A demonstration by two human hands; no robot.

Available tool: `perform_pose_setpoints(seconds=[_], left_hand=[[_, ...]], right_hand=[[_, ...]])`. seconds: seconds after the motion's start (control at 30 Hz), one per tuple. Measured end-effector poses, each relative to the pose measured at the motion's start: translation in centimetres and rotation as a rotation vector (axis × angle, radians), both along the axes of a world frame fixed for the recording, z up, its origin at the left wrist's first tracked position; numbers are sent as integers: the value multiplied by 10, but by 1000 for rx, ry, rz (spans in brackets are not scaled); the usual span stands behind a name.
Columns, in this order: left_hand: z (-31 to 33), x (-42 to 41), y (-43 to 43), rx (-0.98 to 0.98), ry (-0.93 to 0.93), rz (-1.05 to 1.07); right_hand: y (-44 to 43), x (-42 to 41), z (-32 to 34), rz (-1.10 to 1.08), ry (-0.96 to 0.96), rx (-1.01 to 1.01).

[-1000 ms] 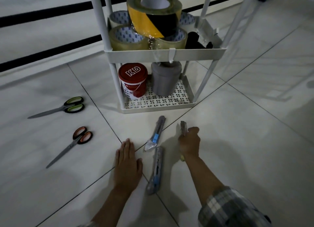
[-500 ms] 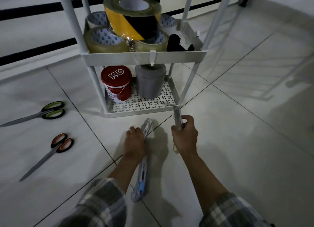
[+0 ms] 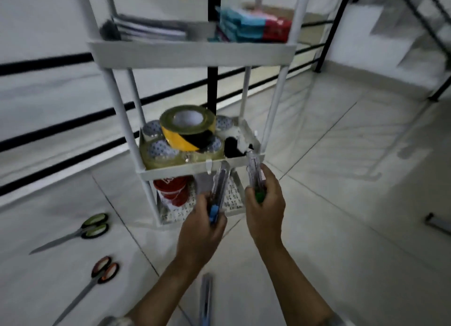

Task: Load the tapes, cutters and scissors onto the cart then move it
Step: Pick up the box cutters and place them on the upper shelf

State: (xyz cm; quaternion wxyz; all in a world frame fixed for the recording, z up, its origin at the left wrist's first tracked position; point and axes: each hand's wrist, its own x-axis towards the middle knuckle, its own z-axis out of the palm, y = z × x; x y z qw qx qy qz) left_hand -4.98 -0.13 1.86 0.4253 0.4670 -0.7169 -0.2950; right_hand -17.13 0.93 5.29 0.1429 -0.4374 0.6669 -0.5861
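Hands: your left hand point(image 3: 202, 230) has its grip wrapped round a clear plastic cutter with a blue slider point(image 3: 218, 196); your right hand point(image 3: 264, 203) has its grip wrapped round a clear plastic cutter with a green slider point(image 3: 255, 174).
Cutter tips: both point up and away from you; the green one's tip reaches the front right rim of the middle shelf, the blue one's tip sits just below that rim.
Cart: the white three-tier cart point(image 3: 190, 53) stands on the pale tiled floor point(image 3: 341, 203) straight ahead of you.
Middle shelf: the yellow-and-black striped tape roll point(image 3: 188, 128) lies on top of the clear tape rolls point(image 3: 158, 152); a dark object at the shelf's right is too blurred to name.
Bottom shelf: a red-lidded tub point(image 3: 172, 188) stands there, partly behind your hands.
Top shelf: stacked papers and blue and red packs.
Floor, left: green-handled scissors point(image 3: 80, 230) and orange-handled scissors point(image 3: 95, 280) lie apart from each other.
Floor, near: a third clear cutter point(image 3: 205, 299) lies between your forearms.
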Motion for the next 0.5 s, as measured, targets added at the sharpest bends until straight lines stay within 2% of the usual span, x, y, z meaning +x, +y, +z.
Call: perform_pose_setpoints(seconds=[0.17, 0.27, 0.37, 0.5], left_hand=[[87, -5, -12, -136, 152, -1], [143, -10, -17, -254, 187, 46], [194, -11, -24, -288, 229, 79], [249, -12, -59, -259, 84, 181]], right_hand=[[-13, -4, 79, 81, 38, -109], [-18, -3, 128, 153, 44, -155], [-21, 0, 171, 222, 48, -175], [-35, -3, 216, 237, 135, -133]])
